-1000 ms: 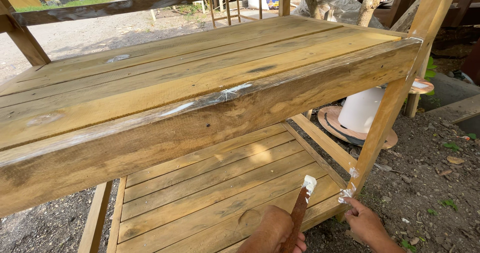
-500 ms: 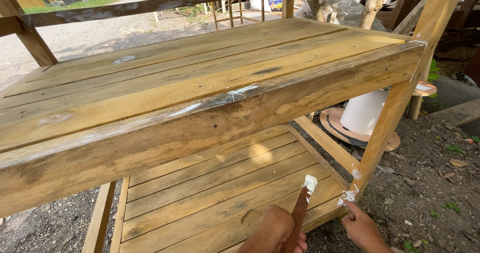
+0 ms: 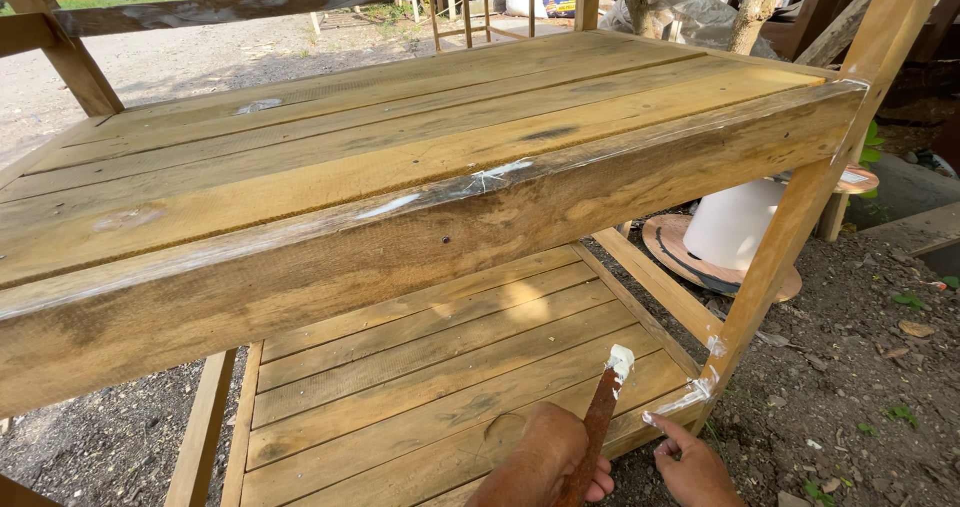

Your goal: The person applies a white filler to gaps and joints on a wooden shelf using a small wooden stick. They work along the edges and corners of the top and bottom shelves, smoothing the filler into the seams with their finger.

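Observation:
My left hand [image 3: 540,457] grips a rusty putty knife [image 3: 598,427] at the bottom of the head view. Its tip carries a blob of white filler [image 3: 621,360] and points up over the lower slatted shelf [image 3: 420,367] of a wooden bench. My right hand [image 3: 695,467] holds nothing. Its index finger touches a smear of white filler [image 3: 690,399] on the shelf's front right corner, where the shelf meets the slanted leg [image 3: 790,227]. The thick top board [image 3: 400,137] spans above, with white streaks along its front edge.
Behind the leg, a white upturned container [image 3: 735,222] rests on a round wooden disc [image 3: 680,252] on bare dirt. A small round-topped stool [image 3: 855,182] stands to the right. Gravel ground and more timber frames lie at the back.
My right hand has slid left and down along the shelf's corner, closer to the knife. The knife has stayed almost in place.

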